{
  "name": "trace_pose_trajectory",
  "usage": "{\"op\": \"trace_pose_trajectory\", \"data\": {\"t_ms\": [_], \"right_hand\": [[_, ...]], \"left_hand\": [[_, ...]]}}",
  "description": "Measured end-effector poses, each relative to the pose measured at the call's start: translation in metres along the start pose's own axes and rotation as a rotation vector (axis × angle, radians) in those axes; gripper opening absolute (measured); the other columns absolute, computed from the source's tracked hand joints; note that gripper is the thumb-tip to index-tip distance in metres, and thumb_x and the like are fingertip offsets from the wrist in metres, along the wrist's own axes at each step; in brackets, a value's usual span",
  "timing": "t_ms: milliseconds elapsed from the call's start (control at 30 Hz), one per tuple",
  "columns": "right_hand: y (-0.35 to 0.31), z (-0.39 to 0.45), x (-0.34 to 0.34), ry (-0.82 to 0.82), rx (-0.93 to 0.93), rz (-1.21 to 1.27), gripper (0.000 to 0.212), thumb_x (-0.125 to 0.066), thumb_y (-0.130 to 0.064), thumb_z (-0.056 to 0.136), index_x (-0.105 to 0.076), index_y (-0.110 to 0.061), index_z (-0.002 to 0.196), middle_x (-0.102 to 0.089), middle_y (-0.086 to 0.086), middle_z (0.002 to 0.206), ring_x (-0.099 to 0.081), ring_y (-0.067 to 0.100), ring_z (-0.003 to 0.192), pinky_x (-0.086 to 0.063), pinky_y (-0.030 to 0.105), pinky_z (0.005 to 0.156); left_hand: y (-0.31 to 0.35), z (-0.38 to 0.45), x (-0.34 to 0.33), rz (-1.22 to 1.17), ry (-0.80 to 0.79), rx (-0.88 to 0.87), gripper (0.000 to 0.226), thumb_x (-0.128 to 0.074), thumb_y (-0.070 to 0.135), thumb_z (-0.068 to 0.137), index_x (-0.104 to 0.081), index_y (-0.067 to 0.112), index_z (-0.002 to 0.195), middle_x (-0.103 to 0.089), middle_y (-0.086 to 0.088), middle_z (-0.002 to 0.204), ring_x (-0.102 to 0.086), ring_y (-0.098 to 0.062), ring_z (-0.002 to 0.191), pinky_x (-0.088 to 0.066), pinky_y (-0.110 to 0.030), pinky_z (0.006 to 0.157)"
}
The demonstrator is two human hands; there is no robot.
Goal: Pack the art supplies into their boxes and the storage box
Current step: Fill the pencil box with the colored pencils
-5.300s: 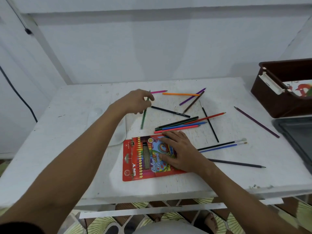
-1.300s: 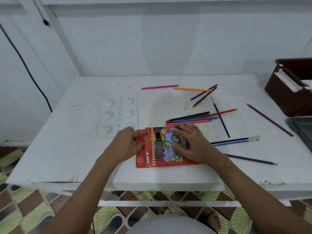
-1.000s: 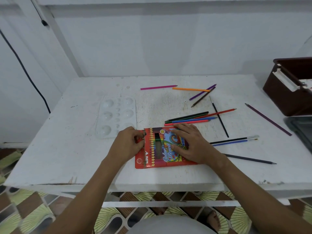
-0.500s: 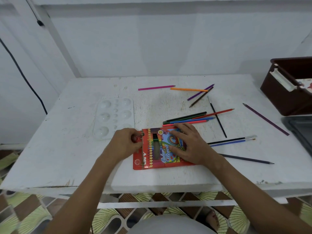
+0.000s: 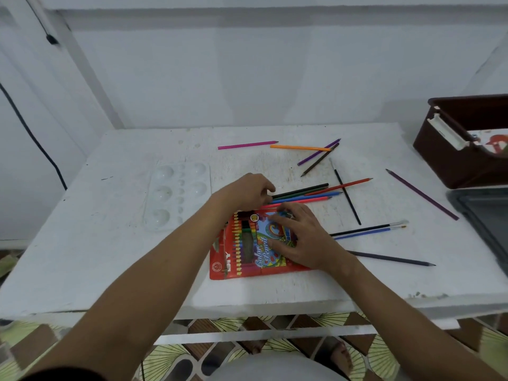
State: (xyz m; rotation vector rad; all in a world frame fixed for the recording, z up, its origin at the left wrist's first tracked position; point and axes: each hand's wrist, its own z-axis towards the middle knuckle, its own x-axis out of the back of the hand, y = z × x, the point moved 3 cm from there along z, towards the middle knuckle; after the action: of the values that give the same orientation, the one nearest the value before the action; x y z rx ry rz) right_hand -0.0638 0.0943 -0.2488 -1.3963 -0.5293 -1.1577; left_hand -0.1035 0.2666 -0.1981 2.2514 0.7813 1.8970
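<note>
I see the red pencil box (image 5: 247, 248) lying flat on the white table (image 5: 110, 257), near its front edge. My right hand (image 5: 299, 237) rests on the box with its fingers (image 5: 277, 220) spread flat, pressing it down. My left hand (image 5: 247, 192) is just behind the box, at the near end of a bunch of pencils (image 5: 305, 195). Its fingers curl at the pencil ends, but I cannot tell if they hold one. More pencils lie behind and to the right of the box. Two brushes (image 5: 368, 231) lie right of it. A white paint tray (image 5: 178, 193) sits left of the box. The brown storage box (image 5: 456, 163) stands far right of it.
</note>
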Motion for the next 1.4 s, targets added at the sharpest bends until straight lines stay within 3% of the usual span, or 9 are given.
{"op": "trace_pose_trajectory", "data": {"t_ms": [300,400,533,600,667,800,900,1000,1400], "right_hand": [[0.003,-0.001,-0.002,-0.01,-0.02,0.023,0.064,-0.048,-0.066,0.081,-0.051,-0.027,0.131,-0.037,-0.001,0.141,-0.03,0.015,0.132,-0.033,0.034,0.109],[0.004,-0.001,-0.002,-0.021,-0.031,0.033,0.065,-0.046,-0.067,0.08,-0.05,-0.028,0.132,-0.035,-0.002,0.142,-0.028,0.015,0.134,-0.032,0.035,0.11],[0.004,-0.001,-0.002,-0.028,-0.04,0.052,0.065,-0.047,-0.067,0.08,-0.049,-0.029,0.132,-0.033,-0.004,0.143,-0.026,0.015,0.134,-0.033,0.037,0.111],[0.004,-0.002,-0.002,-0.027,-0.04,0.054,0.066,-0.046,-0.067,0.079,-0.05,-0.027,0.132,-0.034,-0.003,0.142,-0.026,0.016,0.134,-0.032,0.036,0.11],[0.004,-0.002,-0.002,-0.028,-0.045,0.053,0.068,-0.045,-0.067,0.079,-0.05,-0.026,0.132,-0.034,-0.002,0.143,-0.026,0.016,0.134,-0.031,0.035,0.11],[0.002,-0.002,0.0,-0.037,-0.05,0.059,0.066,-0.049,-0.066,0.08,-0.05,-0.027,0.133,-0.033,-0.003,0.143,-0.025,0.014,0.134,-0.029,0.032,0.11],[0.003,-0.002,0.0,-0.04,-0.052,0.062,0.061,-0.056,-0.059,0.082,-0.05,-0.027,0.133,-0.032,-0.004,0.144,-0.024,0.014,0.136,-0.031,0.034,0.11],[0.003,-0.002,-0.001,-0.038,-0.056,0.054,0.06,-0.057,-0.058,0.083,-0.05,-0.027,0.133,-0.033,-0.003,0.144,-0.024,0.015,0.136,-0.033,0.037,0.111],[0.006,0.0,-0.002,-0.037,-0.054,0.044,0.063,-0.052,-0.063,0.081,-0.051,-0.027,0.133,-0.035,-0.002,0.144,-0.027,0.017,0.136,-0.035,0.043,0.11]], "left_hand": [[-0.023,-0.006,0.008,-0.009,-0.103,0.094,0.024,-0.06,0.029,0.091,-0.068,0.015,0.109,-0.067,-0.001,0.109,-0.059,-0.013,0.091,-0.048,-0.027,0.081],[-0.027,-0.018,0.03,-0.1,0.026,0.114,0.023,-0.058,0.025,0.093,-0.069,0.014,0.109,-0.067,0.0,0.105,-0.058,-0.011,0.086,-0.047,-0.027,0.081],[-0.016,-0.038,0.081,-0.484,0.383,0.08,0.016,-0.065,0.019,0.089,-0.072,0.014,0.102,-0.067,0.005,0.083,-0.059,-0.005,0.071,-0.051,-0.025,0.072],[-0.006,-0.04,0.104,-0.622,0.528,0.036,0.014,-0.069,0.021,0.086,-0.073,0.015,0.097,-0.071,0.003,0.086,-0.063,-0.004,0.073,-0.053,-0.02,0.069],[0.007,-0.031,0.114,-0.545,0.572,-0.014,0.016,-0.068,0.025,0.087,-0.074,0.016,0.099,-0.07,0.01,0.093,-0.063,0.003,0.078,-0.049,-0.012,0.073],[0.034,0.006,0.099,-0.177,0.412,-0.084,0.024,-0.059,0.027,0.093,-0.072,0.013,0.107,-0.069,0.003,0.096,-0.063,-0.008,0.077,-0.048,-0.02,0.079],[0.044,0.034,0.063,-0.029,0.186,-0.079,0.03,-0.065,0.029,0.09,-0.069,0.009,0.112,-0.069,-0.003,0.102,-0.055,-0.003,0.063,-0.046,-0.022,0.071],[0.041,0.052,0.026,0.003,0.032,-0.04,0.033,-0.069,0.029,0.087,-0.069,0.007,0.112,-0.071,-0.007,0.1,-0.061,-0.011,0.067,-0.047,-0.021,0.062],[0.039,0.057,-0.004,0.062,-0.023,-0.074,0.032,-0.068,0.028,0.087,-0.07,0.008,0.111,-0.071,-0.005,0.107,-0.063,-0.014,0.087,-0.05,-0.025,0.081]]}}
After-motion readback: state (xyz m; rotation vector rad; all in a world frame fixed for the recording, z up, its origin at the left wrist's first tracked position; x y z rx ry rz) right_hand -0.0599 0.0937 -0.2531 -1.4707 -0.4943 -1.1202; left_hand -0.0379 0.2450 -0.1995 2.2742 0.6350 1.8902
